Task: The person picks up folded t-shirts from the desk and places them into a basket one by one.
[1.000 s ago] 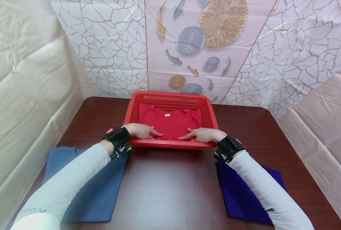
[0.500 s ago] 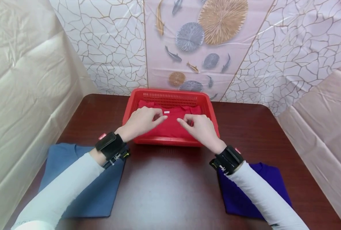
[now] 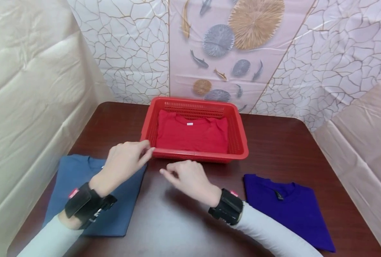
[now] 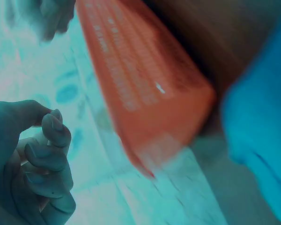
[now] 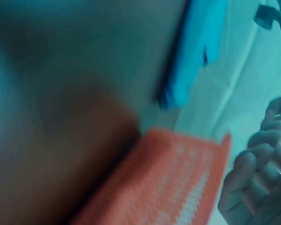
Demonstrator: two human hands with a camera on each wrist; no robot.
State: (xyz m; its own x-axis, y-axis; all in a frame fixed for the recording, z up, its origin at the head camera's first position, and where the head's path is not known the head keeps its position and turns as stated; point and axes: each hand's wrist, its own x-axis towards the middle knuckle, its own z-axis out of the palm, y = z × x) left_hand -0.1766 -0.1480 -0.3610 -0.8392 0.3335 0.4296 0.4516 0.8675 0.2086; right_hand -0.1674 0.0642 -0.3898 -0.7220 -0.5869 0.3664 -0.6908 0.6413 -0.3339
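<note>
A folded red T-shirt (image 3: 193,134) with a white neck label lies in a red plastic basket (image 3: 203,156) at the back of the table. My left hand (image 3: 123,162) is in the air in front of the basket's left front corner, overlapping a folded grey-blue T-shirt (image 3: 113,214) in the head view. Its fingers (image 4: 47,157) are loosely curled, thumb close to the index fingertip, with nothing between them. My right hand (image 3: 190,178) hovers in front of the basket, also loosely curled and holding nothing. A folded purple-blue T-shirt (image 3: 290,210) lies on the right.
The dark brown table (image 3: 274,142) extends under the basket and both side shirts. A patterned sheet (image 3: 129,53) hangs behind it, and pale sheets (image 3: 26,89) hang at the sides. Black camera straps (image 3: 229,207) wrap both wrists.
Both hands have let go of the red T-shirt, lifted out of the basket and come back toward the body, shifting left. The red T-shirt stays in the basket.
</note>
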